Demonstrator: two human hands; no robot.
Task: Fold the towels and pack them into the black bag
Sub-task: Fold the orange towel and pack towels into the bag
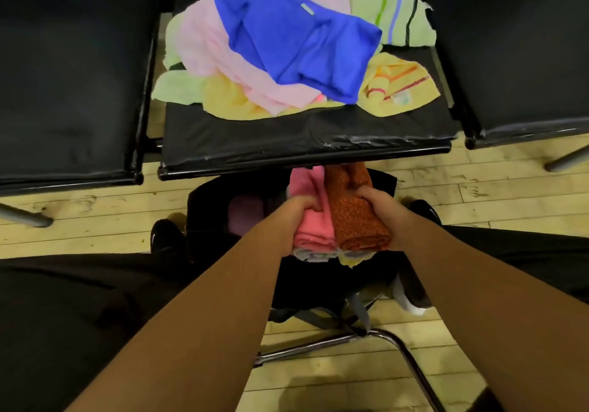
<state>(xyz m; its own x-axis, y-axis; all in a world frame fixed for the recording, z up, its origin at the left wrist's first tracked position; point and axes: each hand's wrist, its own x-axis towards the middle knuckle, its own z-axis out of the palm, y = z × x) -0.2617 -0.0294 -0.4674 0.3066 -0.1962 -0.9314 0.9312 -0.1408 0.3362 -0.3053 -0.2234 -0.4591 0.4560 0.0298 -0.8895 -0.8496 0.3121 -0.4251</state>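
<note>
Two folded towels sat side by side between the hands. The left hand (pixel 301 206) gripped a coral-pink terry towel (pixel 314 225), fingers curled over its top. The right hand (pixel 374 199) gripped a rust-orange textured towel (pixel 357 220) in the same way. Pale edges of more folded cloth (whitish under the pink, yellow under the orange) showed at the near end of the bundle.

The bundle was over the open mouth of the black fabric bag (pixel 207 201), which stood on the pale wooden plank floor (pixel 478 185) between the person's glossy black shoes (pixel 167 236). Whether the towels touched the bag could not be told. A folded mauve towel (pixel 245 217) already lay inside the bag, to the left of the bundle.

Beyond the bag stood a black padded chair seat (pixel 287 139) carrying a loose, unfolded heap. In it, a bright blue smooth cloth (pixel 296 45) lay on top of a pale pink towel (pixel 204 39). A light green towel with coloured stripes (pixel 392 7) lay at the back right, and a yellow towel with orange bands (pixel 398 91) at the front right. Similar black seats flanked it on either side.
</note>
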